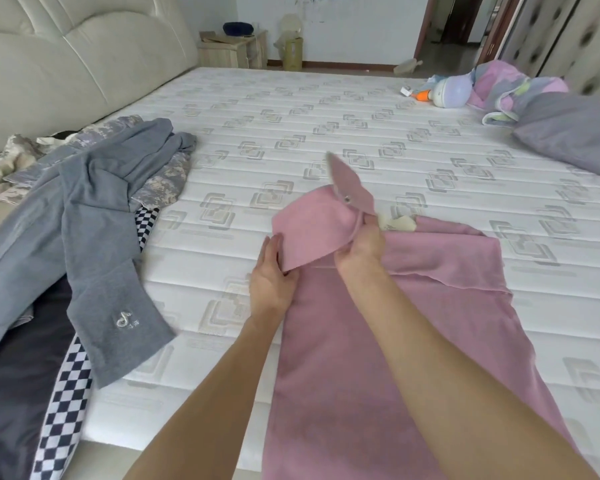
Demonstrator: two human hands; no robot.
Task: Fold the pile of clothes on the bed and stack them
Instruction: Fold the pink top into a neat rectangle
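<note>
A pink garment [378, 341] lies spread on the white mattress [291, 126] in front of me, its near end hanging over the bed's front edge. My right hand [361, 247] grips its waistband by a flap with a snap button, lifted off the bed. My left hand [272, 271] pinches the folded-over left corner of the same garment. To the left lies a pile of clothes: a grey garment [94, 237] with a small embroidered logo on top, a camouflage piece [163, 181] under it, a checkered cloth [66, 403] and a dark garment [18, 375].
A cream padded headboard [66, 46] runs along the left. A grey pillow [575, 133], a pink patterned quilt [510, 84] and a small round lamp-like object [451, 91] sit at the far right. A wooden nightstand [232, 50] stands beyond the bed.
</note>
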